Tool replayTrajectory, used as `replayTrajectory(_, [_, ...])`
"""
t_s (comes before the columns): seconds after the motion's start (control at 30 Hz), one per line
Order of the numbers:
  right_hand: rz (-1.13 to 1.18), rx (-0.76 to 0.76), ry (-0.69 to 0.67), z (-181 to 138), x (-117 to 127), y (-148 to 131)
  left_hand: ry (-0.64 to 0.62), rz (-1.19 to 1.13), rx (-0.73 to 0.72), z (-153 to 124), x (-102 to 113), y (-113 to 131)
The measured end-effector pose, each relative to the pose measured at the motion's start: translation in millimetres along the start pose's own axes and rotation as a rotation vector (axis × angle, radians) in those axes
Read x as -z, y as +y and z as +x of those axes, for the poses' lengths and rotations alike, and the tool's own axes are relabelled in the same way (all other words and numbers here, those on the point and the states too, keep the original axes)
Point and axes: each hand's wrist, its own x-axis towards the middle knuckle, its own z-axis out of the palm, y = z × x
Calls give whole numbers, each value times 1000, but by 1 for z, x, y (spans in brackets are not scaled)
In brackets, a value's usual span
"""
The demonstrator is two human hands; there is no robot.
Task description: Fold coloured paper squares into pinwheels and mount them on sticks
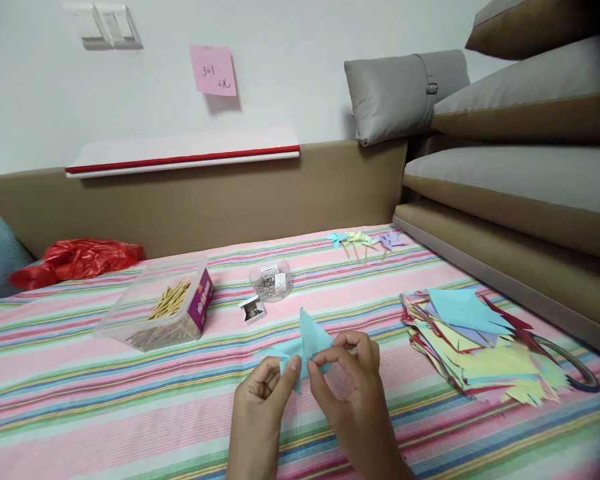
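Note:
A light blue piece of folded paper is pinched between both my hands just above the striped cloth. My left hand grips its lower left part with thumb and forefinger. My right hand holds its right side with fingertips bent over a flap. One pointed corner of the paper sticks upward.
A stack of coloured paper pieces lies at the right, with scissors partly under it. A clear box of wooden sticks, a small round container of pins, a tiny box, finished paper pinwheels and a red plastic bag lie farther back.

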Motion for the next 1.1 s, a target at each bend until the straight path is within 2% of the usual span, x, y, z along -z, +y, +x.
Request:
replayTrajectory(0.13, [129, -34, 2, 3, 4, 1, 2, -11, -11, 0, 0, 3])
replayTrajectory(0.27, [329, -203, 30, 14, 17, 13, -73, -81, 51, 1, 4, 10])
replayTrajectory(0.33, [390, -263, -46, 21, 25, 21, -151, -97, 91, 2, 10, 15])
replayTrajectory(0.4, [479, -311, -185, 27, 31, 27, -241, -65, 120, 3, 17, 20])
replayTrajectory(0.5, [562, -381, -308, 30, 38, 29, -365, 199, 61, 3, 27, 26])
replayTrajectory(0.57, [428, -274, -318, 29, 40, 26, -408, 492, -55, 4, 32, 27])
replayTrajectory(0.63, [189, -59, -365, 28, 42, 20, -426, 744, -176, 4, 33, 25])
replayTrajectory(0.7, [-6, 95, -458, 28, 41, 15, -462, 877, -270, 4, 32, 21])
replayTrajectory(0.73, [-65, 122, -502, 28, 41, 13, -484, 914, -306, 4, 31, 18])
replayTrajectory(0.87, [-182, 93, -619, 31, 37, 10, -497, 1023, -398, 4, 28, 10])
replayTrajectory(1.1, [-157, 67, -655, 29, 31, 17, -473, 1039, -439, 3, 28, 9])
